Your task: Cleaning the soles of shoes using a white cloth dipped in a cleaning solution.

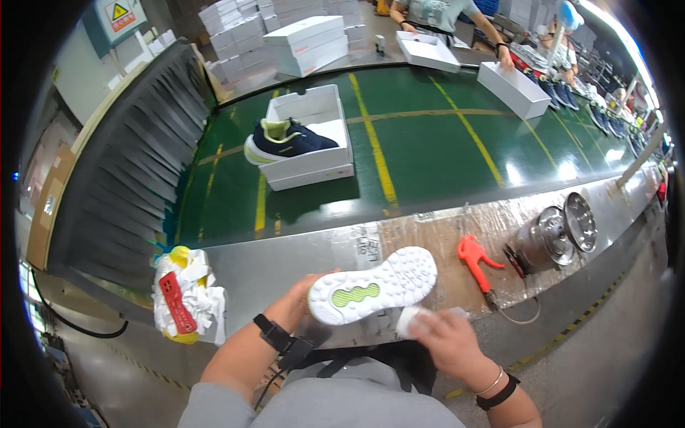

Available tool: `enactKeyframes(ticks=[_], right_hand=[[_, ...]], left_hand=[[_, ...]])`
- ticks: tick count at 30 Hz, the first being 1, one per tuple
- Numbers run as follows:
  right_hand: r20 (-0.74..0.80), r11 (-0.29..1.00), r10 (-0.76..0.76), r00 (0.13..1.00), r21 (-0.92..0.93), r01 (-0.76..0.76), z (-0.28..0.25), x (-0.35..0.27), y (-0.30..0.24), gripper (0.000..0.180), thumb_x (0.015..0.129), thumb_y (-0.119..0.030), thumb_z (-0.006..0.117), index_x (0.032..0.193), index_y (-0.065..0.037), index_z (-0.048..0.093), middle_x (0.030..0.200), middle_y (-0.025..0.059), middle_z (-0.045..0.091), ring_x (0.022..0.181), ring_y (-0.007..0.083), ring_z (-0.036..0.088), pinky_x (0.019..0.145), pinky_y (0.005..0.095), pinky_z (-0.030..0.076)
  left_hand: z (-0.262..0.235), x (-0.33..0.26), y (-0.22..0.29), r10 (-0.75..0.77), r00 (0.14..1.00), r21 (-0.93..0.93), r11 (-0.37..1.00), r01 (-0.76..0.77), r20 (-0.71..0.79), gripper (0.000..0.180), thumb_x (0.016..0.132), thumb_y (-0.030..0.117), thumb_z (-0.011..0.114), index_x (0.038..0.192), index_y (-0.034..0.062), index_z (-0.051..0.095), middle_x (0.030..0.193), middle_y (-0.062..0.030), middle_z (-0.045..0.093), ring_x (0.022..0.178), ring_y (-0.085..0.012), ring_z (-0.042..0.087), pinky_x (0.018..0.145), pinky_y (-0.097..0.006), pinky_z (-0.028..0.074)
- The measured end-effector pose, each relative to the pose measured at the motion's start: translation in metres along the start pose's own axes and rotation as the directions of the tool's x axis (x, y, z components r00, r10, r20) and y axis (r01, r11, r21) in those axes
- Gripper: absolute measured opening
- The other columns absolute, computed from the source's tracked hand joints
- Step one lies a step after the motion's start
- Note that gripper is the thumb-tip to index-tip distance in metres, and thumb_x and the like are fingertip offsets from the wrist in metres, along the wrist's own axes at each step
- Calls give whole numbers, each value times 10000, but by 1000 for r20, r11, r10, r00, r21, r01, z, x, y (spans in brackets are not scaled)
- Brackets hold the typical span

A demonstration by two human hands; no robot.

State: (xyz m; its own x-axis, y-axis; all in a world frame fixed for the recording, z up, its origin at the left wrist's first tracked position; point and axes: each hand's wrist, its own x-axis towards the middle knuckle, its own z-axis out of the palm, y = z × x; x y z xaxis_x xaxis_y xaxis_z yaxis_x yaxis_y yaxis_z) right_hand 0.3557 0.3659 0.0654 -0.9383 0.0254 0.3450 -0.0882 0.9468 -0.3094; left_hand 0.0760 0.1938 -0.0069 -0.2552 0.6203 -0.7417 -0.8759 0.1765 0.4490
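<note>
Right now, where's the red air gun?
In the head view, the red air gun lies right of centre on the workbench, between the shoe in the left hand and the metal pot.

"How many bare hands at the front?"

"Two: one left hand (297,294), one right hand (454,344)."

"Shoes, leaving aside the far right?"

"Two: one white-soled shoe with a lime inset (394,284), one navy fabric shoe with lime lining (300,140). The small dark shoes (566,95) over there are too crowded to count."

"Rectangular white cardboard boxes (310,170) on the green belt (421,153)?"

"Two, plus one shallow white cardboard tray (428,52)."

"Tools?"

"One red plastic air gun (474,257). Also one small white wad (407,323) and two black wristbands (499,394)."
</note>
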Motion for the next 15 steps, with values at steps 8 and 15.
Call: enactKeyframes(ticks=[8,15], right_hand=[[-318,996,65,946,-39,-82,34,60,-12,468,726,-59,527,1187,-138,559,1241,75,517,951,293,517,811,392,422],[-286,839,487,825,-106,-533,74,55,93,381,749,-80,500,1108,-165,594,1141,70,559,937,304,529,804,409,427]], left_hand=[[4,20,13,-104,994,13,994,104,-14,350,917,206,511,1056,-113,549,996,-188,632,850,-262,636,764,-366,524],[-5,24,9,-35,994,-9,999,36,104,351,910,201,526,1054,-118,549,997,-191,631,854,-264,635,771,-373,520]])
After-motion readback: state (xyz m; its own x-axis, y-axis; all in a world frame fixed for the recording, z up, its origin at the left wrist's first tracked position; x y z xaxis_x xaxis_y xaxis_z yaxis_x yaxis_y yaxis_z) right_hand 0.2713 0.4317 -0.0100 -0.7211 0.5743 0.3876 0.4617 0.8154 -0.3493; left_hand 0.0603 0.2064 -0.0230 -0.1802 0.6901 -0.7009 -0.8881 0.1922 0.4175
